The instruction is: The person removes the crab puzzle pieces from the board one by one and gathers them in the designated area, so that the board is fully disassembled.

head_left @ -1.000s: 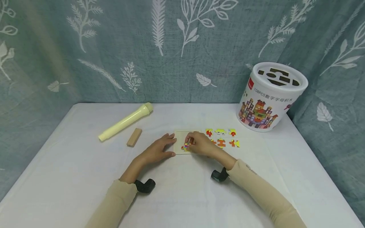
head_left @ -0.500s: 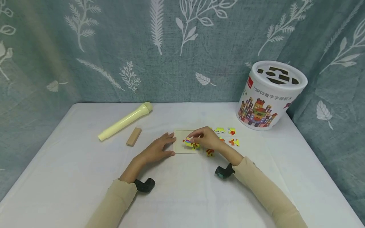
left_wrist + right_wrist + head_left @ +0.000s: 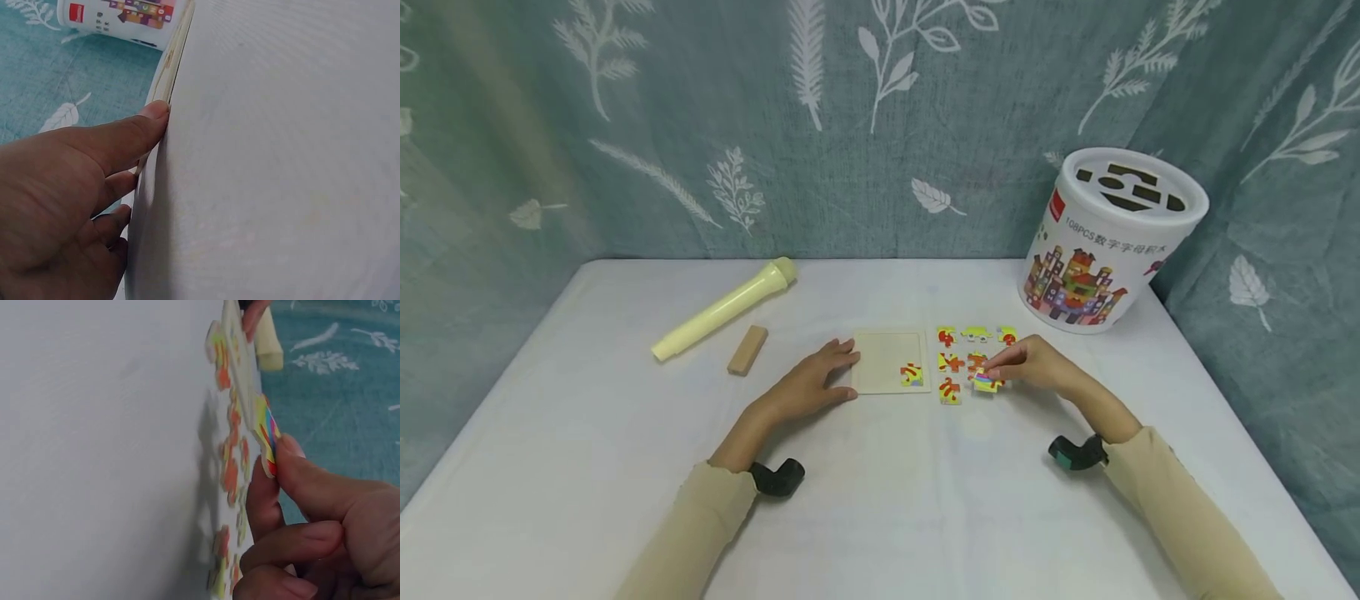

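Note:
My right hand [image 3: 1030, 365] pinches a puzzle piece [image 3: 985, 381] with yellow, pink and blue stripes between thumb and forefinger. In the right wrist view this puzzle piece [image 3: 266, 434] is tilted and raised off the table, over the loose pieces. My left hand [image 3: 811, 377] rests at the left side of a shallow wooden puzzle tray [image 3: 880, 335], its thumb and fingertips touching the edge. The left wrist view shows the thumb [image 3: 153, 111] against the tray's edge. One red and yellow puzzle piece [image 3: 912, 375] lies in the tray's lower right corner.
Several loose puzzle pieces [image 3: 951, 363] lie in rows right of the tray, partly covered by the right hand. A wooden block [image 3: 747, 350] and a pale yellow toy microphone [image 3: 722, 312] lie to the left. A big white bucket [image 3: 1097, 250] stands at the back right.
My right hand has moved right from over the tray, carrying the striped piece to above the loose pieces. The tray's corner piece is now uncovered. My left hand has stayed at the tray.

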Demonstrator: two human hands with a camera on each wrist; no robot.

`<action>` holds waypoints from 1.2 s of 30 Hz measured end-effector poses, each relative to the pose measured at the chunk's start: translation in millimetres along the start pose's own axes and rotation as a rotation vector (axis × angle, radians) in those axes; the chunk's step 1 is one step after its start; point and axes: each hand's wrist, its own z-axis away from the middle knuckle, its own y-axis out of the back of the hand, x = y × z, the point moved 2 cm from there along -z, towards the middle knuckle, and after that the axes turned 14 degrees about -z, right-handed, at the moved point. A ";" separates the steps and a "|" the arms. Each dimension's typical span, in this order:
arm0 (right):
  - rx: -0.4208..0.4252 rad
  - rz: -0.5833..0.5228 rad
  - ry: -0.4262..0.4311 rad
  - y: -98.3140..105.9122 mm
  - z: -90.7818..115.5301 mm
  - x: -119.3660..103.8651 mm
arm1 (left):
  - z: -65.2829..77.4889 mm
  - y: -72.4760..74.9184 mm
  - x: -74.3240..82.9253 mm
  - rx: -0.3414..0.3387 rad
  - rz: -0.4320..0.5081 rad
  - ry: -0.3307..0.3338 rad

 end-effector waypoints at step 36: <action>-0.154 0.150 0.138 -73.9 -54.8 -49.1 | -1.9 -2.5 -0.9 -0.005 0.002 0.020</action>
